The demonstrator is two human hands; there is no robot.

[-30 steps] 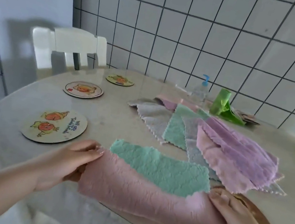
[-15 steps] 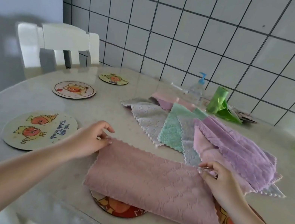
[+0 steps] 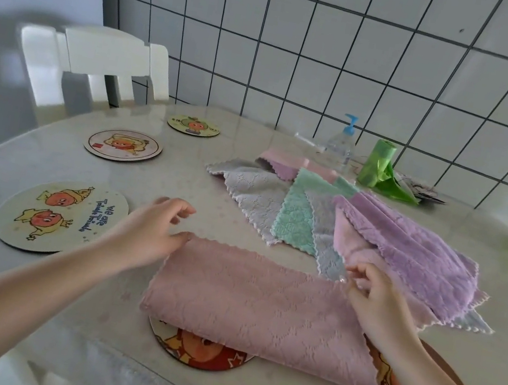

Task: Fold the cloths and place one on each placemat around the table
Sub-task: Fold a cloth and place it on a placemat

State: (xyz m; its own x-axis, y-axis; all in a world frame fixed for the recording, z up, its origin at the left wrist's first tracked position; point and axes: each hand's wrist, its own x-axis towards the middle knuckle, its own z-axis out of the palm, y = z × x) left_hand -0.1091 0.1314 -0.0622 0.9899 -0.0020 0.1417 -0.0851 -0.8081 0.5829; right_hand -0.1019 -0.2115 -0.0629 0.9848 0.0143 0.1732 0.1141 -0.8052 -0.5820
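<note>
A pink cloth (image 3: 259, 308), textured w/ scalloped edge, is laid folded over two front placemats (image 3: 201, 349). Left hand (image 3: 150, 235) is released, thumb at its corner; right hand (image 3: 373, 295) is curled, grasp can't be told. "We are Tomato Twinkle" approx. is printed on one mat (image 3: 61, 219). Six mats are counted.

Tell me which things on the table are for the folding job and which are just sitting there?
For the job:
pink cloth, folded in half
pile of cloths
round placemats
left hand and right hand

Just sitting there:
pump bottle
green bag roll
white chair
</note>
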